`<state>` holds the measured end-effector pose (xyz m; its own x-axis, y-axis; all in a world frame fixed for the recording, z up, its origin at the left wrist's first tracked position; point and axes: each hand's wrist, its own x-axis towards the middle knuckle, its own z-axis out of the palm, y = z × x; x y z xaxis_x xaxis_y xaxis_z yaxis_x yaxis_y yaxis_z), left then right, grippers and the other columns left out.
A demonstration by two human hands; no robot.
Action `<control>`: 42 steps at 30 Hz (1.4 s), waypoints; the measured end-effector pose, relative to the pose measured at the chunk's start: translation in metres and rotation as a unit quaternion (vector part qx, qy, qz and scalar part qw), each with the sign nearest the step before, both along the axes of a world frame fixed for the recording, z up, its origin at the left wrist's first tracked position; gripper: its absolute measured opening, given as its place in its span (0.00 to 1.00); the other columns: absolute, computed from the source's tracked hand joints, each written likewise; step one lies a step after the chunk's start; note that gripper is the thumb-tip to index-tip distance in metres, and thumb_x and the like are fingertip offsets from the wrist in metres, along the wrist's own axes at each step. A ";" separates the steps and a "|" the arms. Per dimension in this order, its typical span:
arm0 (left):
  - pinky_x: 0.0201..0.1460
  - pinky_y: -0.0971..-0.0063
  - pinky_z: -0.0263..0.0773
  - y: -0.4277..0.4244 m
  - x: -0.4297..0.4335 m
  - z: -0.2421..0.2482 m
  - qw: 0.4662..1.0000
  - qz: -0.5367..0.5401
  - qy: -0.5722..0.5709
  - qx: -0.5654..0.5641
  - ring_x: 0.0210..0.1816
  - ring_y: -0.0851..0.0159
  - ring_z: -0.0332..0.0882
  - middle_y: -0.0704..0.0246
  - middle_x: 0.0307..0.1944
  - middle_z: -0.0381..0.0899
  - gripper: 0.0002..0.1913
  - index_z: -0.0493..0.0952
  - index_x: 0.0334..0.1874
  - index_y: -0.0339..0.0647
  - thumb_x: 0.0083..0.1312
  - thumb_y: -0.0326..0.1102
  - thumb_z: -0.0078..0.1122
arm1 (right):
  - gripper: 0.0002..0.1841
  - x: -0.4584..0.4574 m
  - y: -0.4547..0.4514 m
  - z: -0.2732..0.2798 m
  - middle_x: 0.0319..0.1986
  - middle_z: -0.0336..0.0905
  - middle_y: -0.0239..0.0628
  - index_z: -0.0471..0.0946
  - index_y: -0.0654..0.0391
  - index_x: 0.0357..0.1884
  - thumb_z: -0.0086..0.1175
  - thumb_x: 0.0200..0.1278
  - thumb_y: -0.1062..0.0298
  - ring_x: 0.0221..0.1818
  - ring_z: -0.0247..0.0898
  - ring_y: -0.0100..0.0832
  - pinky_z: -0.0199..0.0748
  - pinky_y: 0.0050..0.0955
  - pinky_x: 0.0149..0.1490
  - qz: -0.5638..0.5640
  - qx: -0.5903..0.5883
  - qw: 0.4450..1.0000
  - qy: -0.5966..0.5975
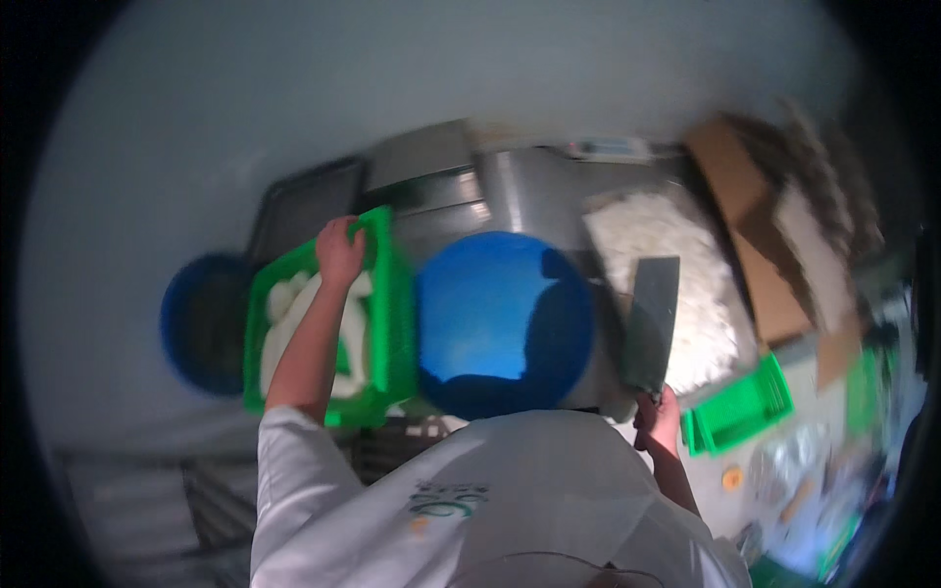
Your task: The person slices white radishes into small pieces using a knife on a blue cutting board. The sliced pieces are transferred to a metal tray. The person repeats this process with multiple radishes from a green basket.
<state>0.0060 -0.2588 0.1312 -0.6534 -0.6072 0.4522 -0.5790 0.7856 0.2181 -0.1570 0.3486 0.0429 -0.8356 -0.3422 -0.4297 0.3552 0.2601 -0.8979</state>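
Observation:
My left hand (340, 253) grips the far rim of a green plastic crate (401, 323) that holds white pieces (287, 342), perhaps a peeled vegetable or dough. In my right hand (659, 419) is the handle of a cleaver (654, 316), its broad blade pointing away from me. Beyond and beside the blade lies a white chopped mass (687, 294) on a tray or board. Between my hands stands a round blue plastic tub (478, 316), with a shadow across its inside. What lies at the bottom of the tub cannot be made out.
A second blue tub (209, 323) is at the far left. Behind the crate are a dark tray (309, 202) and a steel box (419, 158). A white device (610, 149) stands at the back. At right are an open cardboard box (764, 287) and green baskets (746, 411).

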 end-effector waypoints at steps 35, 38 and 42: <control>0.58 0.54 0.76 -0.172 0.170 -0.183 0.949 -0.040 -0.271 -0.159 0.53 0.47 0.82 0.55 0.50 0.84 0.27 0.76 0.64 0.39 0.67 0.48 0.66 | 0.19 0.131 -0.116 -0.012 0.36 0.87 0.54 0.81 0.60 0.52 0.60 0.62 0.62 0.40 0.85 0.48 0.81 0.48 0.48 0.107 0.285 0.942 0.143; 0.54 0.50 0.78 -0.161 0.155 -0.154 0.965 -0.015 -0.257 0.045 0.50 0.43 0.85 0.51 0.49 0.87 0.33 0.75 0.65 0.39 0.67 0.58 0.65 | 0.19 0.131 -0.111 -0.016 0.36 0.84 0.58 0.79 0.59 0.53 0.59 0.61 0.64 0.41 0.83 0.58 0.80 0.51 0.48 0.080 0.229 0.953 0.179; 0.69 0.48 0.70 -0.156 0.149 -0.130 0.941 0.088 -0.323 0.045 0.68 0.43 0.72 0.48 0.70 0.70 0.49 0.63 0.76 0.36 0.60 0.63 0.69 | 0.19 0.128 -0.106 -0.017 0.40 0.83 0.60 0.77 0.59 0.54 0.59 0.60 0.66 0.47 0.81 0.60 0.79 0.52 0.53 0.077 0.192 0.966 0.153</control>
